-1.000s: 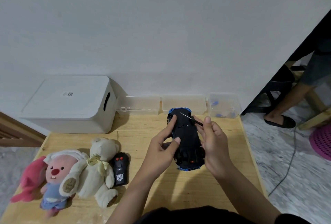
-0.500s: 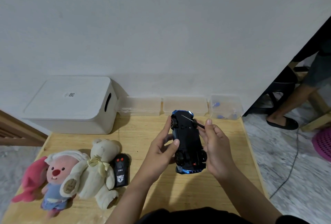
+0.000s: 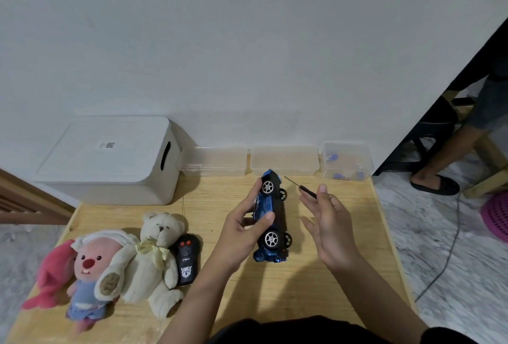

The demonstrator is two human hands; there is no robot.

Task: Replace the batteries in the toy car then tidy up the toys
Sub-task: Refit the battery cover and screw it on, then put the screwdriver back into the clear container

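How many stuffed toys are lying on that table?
3, all at the left front: a cream teddy bear, a pink-faced plush beside it, and a pink plush at the edge, partly hidden.

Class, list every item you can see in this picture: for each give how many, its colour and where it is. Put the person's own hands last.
toy car: 1, blue and black, tilted on its side, held above the table
screwdriver: 1, black handle, in the right hand
remote control: 1, black, beside the teddy bear
teddy bear: 1, cream, table left
plush toy: 1, pink and blue, left of the bear
storage box: 1, white, back left
clear containers: 3, transparent, along the wall
table: 1, light wood
left hand: 1, grips the car
right hand: 1, holds the screwdriver
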